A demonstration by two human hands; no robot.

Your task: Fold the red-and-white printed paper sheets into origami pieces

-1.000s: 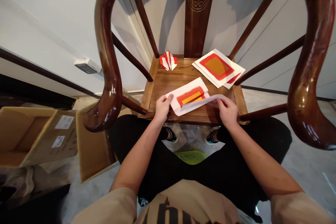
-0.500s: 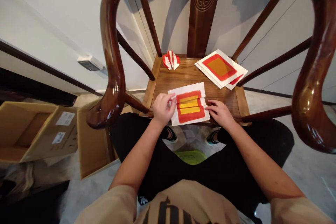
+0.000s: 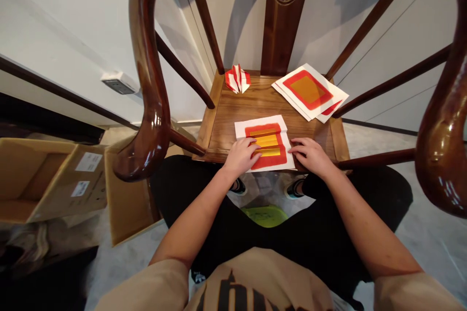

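Observation:
A creased white sheet of paper (image 3: 260, 120) with a red border and a gold middle lies near the front edge of the wooden chair seat (image 3: 233, 109). Folds run across it from side to side. My left hand (image 3: 239, 156) rests on its left part, fingers spread over the gold area. My right hand (image 3: 309, 154) is at the sheet's right edge with fingers apart, the fingertips at or touching the paper. Behind, at the seat's back left, stands a folded red-and-white paper piece (image 3: 238, 79). Several similar flat sheets (image 3: 308, 90) lie overlapping at the back right.
Curved wooden armrests (image 3: 146, 92) rise on both sides, and a carved back slat (image 3: 282, 24) stands behind the seat. Open cardboard boxes (image 3: 62, 180) are on the floor at left. A green object (image 3: 266, 216) lies below, between my feet. A white socket box (image 3: 119, 82) is on the left wall.
My left hand has moved right from the sheet's left edge onto its gold middle, its fingers spreading out. The right hand stays by the right edge. The view has shifted slightly.

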